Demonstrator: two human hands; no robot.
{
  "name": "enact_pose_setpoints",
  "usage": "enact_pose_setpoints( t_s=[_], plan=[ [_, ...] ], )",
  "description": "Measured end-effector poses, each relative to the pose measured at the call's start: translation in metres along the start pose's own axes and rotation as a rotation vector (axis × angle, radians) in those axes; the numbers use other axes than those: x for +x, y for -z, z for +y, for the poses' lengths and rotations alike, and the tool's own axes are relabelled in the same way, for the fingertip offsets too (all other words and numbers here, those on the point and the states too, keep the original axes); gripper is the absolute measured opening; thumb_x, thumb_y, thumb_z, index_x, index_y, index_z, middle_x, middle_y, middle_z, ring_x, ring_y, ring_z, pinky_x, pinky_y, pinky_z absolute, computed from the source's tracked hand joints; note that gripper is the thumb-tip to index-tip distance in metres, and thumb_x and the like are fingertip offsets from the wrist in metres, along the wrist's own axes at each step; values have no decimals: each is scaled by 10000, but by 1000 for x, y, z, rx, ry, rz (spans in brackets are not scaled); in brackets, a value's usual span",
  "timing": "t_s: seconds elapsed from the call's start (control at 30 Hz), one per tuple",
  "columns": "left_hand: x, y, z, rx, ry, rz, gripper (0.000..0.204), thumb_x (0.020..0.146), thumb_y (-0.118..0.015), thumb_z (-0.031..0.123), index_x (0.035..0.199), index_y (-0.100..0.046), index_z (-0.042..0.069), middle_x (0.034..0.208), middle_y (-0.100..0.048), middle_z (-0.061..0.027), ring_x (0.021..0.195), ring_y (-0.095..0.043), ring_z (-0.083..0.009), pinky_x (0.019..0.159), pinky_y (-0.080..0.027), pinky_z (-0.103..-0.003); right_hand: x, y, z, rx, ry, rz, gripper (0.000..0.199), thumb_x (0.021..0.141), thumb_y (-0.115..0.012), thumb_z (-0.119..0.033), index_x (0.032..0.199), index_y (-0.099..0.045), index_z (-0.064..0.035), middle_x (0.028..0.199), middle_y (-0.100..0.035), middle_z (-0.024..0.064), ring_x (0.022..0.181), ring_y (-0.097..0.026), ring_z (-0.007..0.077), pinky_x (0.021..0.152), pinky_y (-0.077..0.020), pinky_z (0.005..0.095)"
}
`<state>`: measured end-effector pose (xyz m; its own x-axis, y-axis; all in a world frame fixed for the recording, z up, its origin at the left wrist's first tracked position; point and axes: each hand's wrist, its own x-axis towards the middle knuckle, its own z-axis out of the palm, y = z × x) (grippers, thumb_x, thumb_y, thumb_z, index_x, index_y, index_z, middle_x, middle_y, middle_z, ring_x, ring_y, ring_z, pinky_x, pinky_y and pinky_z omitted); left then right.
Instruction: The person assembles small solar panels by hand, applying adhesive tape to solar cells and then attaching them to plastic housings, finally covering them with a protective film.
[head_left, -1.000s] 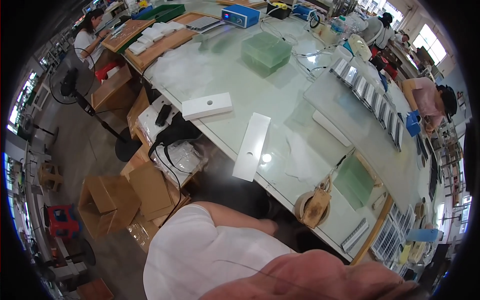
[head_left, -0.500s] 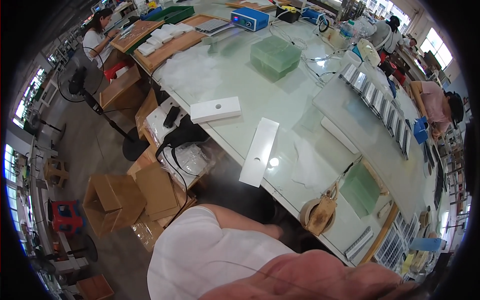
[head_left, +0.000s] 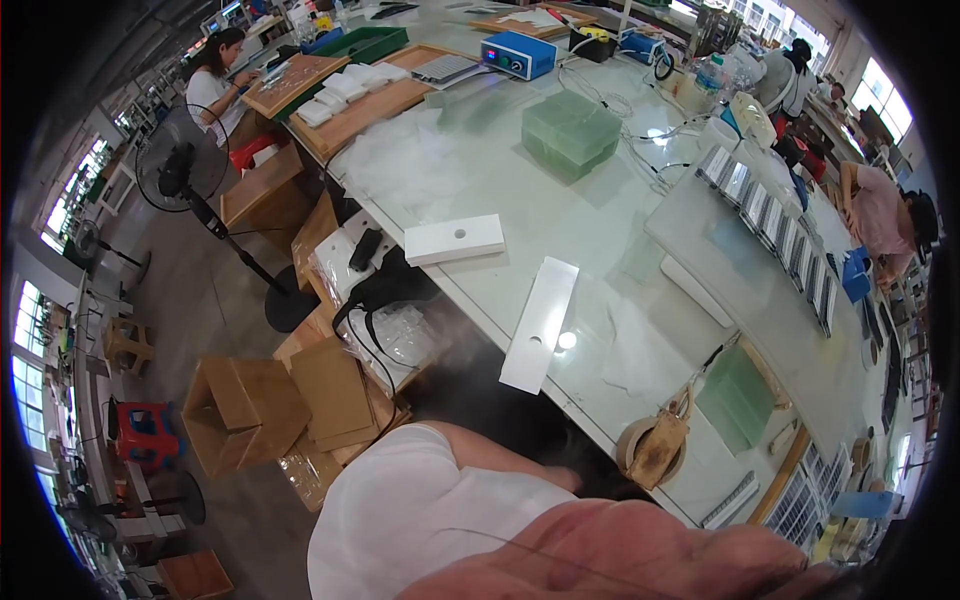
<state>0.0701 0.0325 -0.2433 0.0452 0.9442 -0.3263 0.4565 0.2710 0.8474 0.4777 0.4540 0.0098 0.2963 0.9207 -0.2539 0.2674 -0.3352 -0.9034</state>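
My left arm, in a white sleeve, reaches from the lower edge toward the table's near edge. Its hand [head_left: 563,478] is low beside that edge, blurred and dark, with the fingers hidden. Very close to the camera, bare skin that seems to be my right hand [head_left: 640,545] fills the bottom; its fingers cannot be made out. Nearest on the table lies a flat white piece with a small hole [head_left: 545,315], its near end jutting past the edge. Farther left lies a long white box with a round hole [head_left: 480,240]. Neither hand visibly touches them.
A tape roll [head_left: 633,470] sits at the table's edge beside a green translucent block [head_left: 738,400]. Another green block [head_left: 570,135] stands farther back near a blue device [head_left: 518,56]. On the floor side are a cardboard box [head_left: 245,410] and a standing fan [head_left: 178,170]. Co-workers sit beyond.
The whole view has shifted, so the table and its things appear a little farther right and lower. Both my arms keep nearly the same pose, and the white pieces stay on the table.
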Motion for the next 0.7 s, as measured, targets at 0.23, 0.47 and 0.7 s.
enact_pose_setpoints(
  t_s=[0.23, 0.47, 0.7],
  plan=[
    [-2, 3, 5, -30, 4, -16, 271, 753, -632, 276, 920, -652, 64, 911, -644, -186, 863, -620, -356, 765, -494, -439, 55, 36, 30, 77, -39, -40, 95, 870, -531, -208, 811, -540, -135, 599, -427, -7, 478, -397, 126, 415, -296, 267],
    [-11, 20, 20, -69, -23, -15, 251, 752, -631, 274, 887, -637, 63, 890, -644, -180, 852, -619, -361, 747, -492, -446, 64, 47, 48, -400, 551, -121, 108, 851, -534, -146, 755, -515, -102, 586, -409, -6, 479, -384, 131, 417, -282, 268],
    [7, -7, -7, -68, -70, 64, 230, 745, -628, 272, 858, -628, 72, 870, -637, -173, 842, -618, -356, 730, -492, -448, 68, 39, 36, 116, 69, -37, 88, 848, -540, -139, 781, -531, -82, 641, -444, 11, 554, -435, 145, 455, -326, 264]
  ],
)
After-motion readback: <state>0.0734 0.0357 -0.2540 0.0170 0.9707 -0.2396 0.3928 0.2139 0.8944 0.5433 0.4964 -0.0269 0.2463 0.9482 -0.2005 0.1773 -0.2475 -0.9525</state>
